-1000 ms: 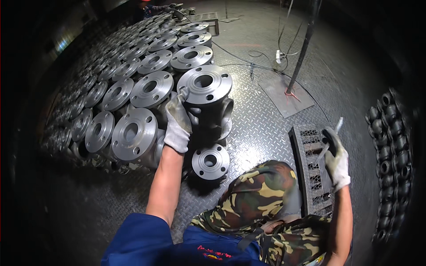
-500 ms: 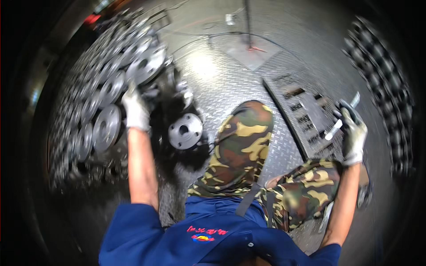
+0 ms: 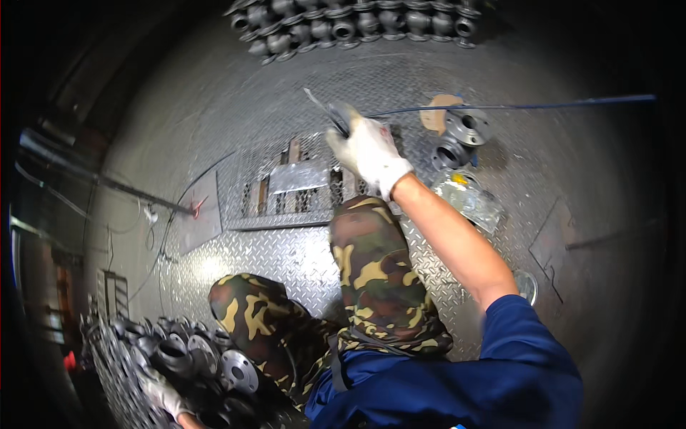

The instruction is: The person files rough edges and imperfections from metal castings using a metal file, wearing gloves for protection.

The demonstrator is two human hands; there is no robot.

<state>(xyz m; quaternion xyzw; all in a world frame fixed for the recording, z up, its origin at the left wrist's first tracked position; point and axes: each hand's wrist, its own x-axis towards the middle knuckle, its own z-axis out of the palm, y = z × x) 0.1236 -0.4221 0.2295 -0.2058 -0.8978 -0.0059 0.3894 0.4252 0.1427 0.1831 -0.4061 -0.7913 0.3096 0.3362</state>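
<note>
My right hand (image 3: 364, 146), in a white work glove, is closed around a slim tool (image 3: 316, 101) with a pale, thin, flat end and a dark part at the grip; its exact kind does not show. The hand is raised above a slatted metal rack (image 3: 250, 223) that has a flat metal plate (image 3: 300, 176) on it. At the lower left my left hand (image 3: 163, 395), also gloved, reaches into a pile of flanged metal castings (image 3: 176, 354). Its fingers are blurred against the dark parts, so any grip is unclear. A round flange with bolt holes (image 3: 239, 371) faces up nearby.
Stacked flanged valve bodies (image 3: 343, 28) line the far side. Right of the rack are a flanged casting (image 3: 451, 150), cardboard (image 3: 437, 114) and a clear plastic bag (image 3: 468, 200). A long dark rod or hose (image 3: 529, 106) runs behind them. A post on a floor plate (image 3: 199, 227) stands left.
The view has swung right, bringing the rack to the middle and the castings pile to the lower left. My right hand still holds the slim tool; my left hand is still at the pile.
</note>
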